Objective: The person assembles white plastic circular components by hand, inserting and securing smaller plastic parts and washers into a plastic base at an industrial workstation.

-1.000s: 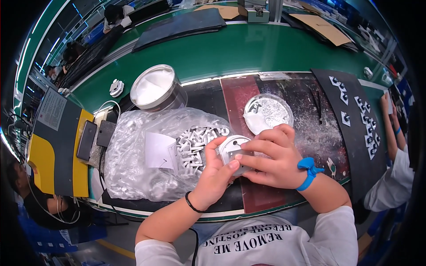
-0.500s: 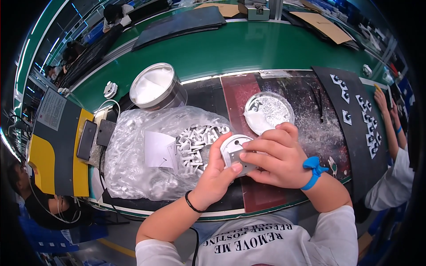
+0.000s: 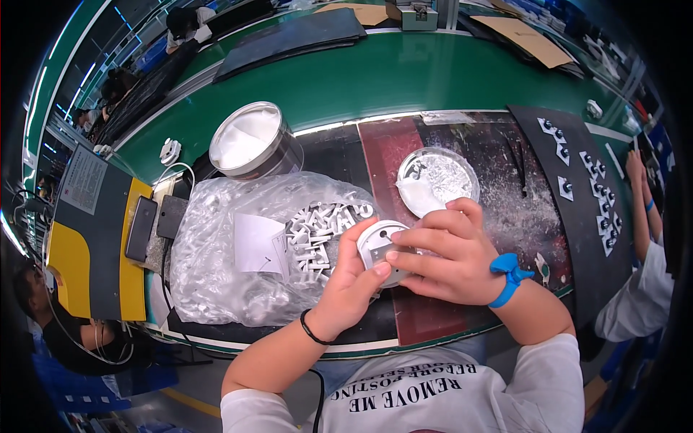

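Observation:
Between my two hands is a round white housing with a grey plate and small holes [image 3: 378,244]. My left hand [image 3: 348,283] wraps its left side, with the thumb along the near edge. My right hand [image 3: 449,254] grips the far and right edges, fingers bent over the face; whether a small part sits under those fingertips is hidden. Just left of the housing lie many small white pin-shaped plastic pieces [image 3: 316,237] in an opened clear plastic bag [image 3: 209,263]. Beyond my right hand stands a round clear dish of white grease [image 3: 451,177].
A large tub of white paste [image 3: 249,141] stands behind the bag. At left is a yellow and grey machine [image 3: 97,238] with a phone [image 3: 141,229]. A black mat with small white parts [image 3: 565,189] lies right, near another person's hands [image 3: 635,169]. A green belt [image 3: 419,72] runs behind.
My hands and the housing barely shift; the right fingers move slightly over its face. White pieces on the belt have travelled left, and the other person's hands at right have changed position.

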Tool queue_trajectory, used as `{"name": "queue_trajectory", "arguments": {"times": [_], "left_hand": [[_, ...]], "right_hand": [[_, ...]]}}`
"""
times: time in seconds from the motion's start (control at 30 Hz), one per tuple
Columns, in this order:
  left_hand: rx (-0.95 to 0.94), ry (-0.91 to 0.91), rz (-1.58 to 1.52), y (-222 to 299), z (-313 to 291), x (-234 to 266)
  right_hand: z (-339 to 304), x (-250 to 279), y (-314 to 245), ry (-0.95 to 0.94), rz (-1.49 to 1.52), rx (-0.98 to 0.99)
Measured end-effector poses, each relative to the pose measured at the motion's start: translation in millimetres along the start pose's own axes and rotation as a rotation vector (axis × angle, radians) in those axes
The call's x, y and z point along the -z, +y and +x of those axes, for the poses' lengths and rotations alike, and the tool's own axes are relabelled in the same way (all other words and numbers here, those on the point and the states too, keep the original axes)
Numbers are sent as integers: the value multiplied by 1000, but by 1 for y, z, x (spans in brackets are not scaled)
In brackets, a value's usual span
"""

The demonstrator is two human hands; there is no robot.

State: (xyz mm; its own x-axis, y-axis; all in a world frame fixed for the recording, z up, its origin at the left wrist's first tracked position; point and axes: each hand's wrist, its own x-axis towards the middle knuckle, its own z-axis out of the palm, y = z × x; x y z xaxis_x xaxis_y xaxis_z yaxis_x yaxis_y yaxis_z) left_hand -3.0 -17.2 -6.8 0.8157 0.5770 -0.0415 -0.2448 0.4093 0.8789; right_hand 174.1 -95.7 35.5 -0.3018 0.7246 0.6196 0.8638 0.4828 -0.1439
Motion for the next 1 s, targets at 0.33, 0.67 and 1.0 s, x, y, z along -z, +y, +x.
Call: {"name": "queue_trajectory", "arguments": {"times": [0.33,0.67,1.0], "left_hand": [[46,-6,-32,0,0,3],[63,19,-4,0,0,3],[67,29,-28,0,1,2]], "right_hand": [[0,-1,3,5,64,-20],[-1,-2,6,8,70,-14],[0,-2,7,-2,92,-4]]}}
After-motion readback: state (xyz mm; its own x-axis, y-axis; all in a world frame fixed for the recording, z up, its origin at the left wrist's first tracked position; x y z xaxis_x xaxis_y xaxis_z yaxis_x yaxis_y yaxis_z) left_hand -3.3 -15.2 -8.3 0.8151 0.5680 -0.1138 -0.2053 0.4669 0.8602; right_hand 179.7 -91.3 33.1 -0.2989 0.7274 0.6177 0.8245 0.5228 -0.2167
